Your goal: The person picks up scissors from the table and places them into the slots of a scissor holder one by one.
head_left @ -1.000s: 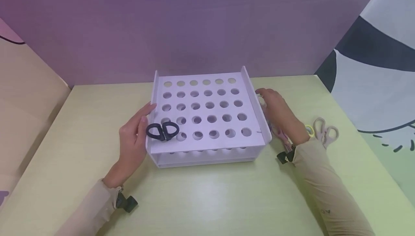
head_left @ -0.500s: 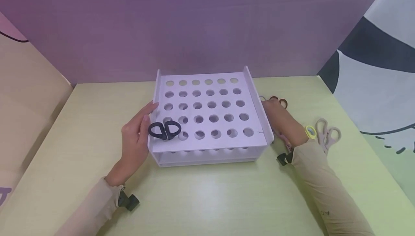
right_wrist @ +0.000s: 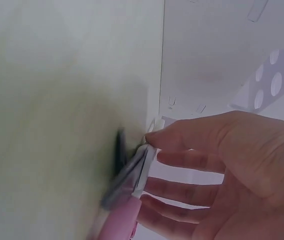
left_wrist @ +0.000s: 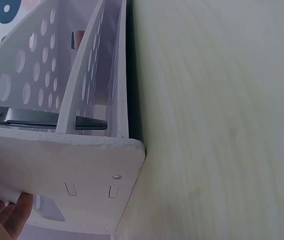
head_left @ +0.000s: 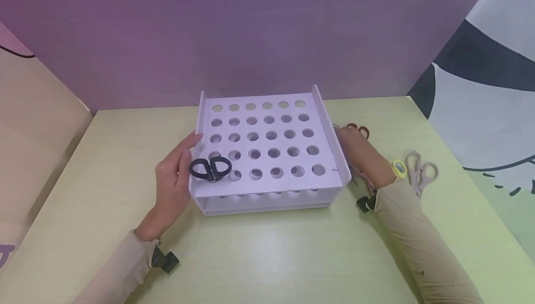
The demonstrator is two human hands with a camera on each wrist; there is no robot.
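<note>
Rack (head_left: 264,163) of white perforated tiers, standing on the table (head_left: 259,257) between the two hands. Left hand (head_left: 172,178): fingers laid against the side wall on its own side, not wrapped round. Just beside the left thumb: black scissors (head_left: 212,174), handles above the corner hole nearest that hand, blades reaching down past a lower tier. Right hand (right_wrist: 247,170): low at the opposite wall, thumb and fingers curled, apparently gripping pale scissors (right_wrist: 146,172); exact hold blurred. Below those fingers, pink scissors (right_wrist: 119,220); touching or apart, cannot tell. Beyond the right knuckles, brown-handled scissors (head_left: 359,129); outward of the right wrist, yellow-handled scissors (head_left: 395,169) and light pink scissors (head_left: 416,178).

Good practice for the apparent pick-up: brace the rack lightly with the left fingers to prevent sliding; free the pale scissors from the pink pair before lifting; hold by the handles, blades together and pointing down; clear the rack's right edge without a knock.

Lettering: small dark mark (head_left: 419,273) on the right sleeve (head_left: 418,248), perhaps letters, too small to read. Legible brands or labels on rack or scissors: none.
</note>
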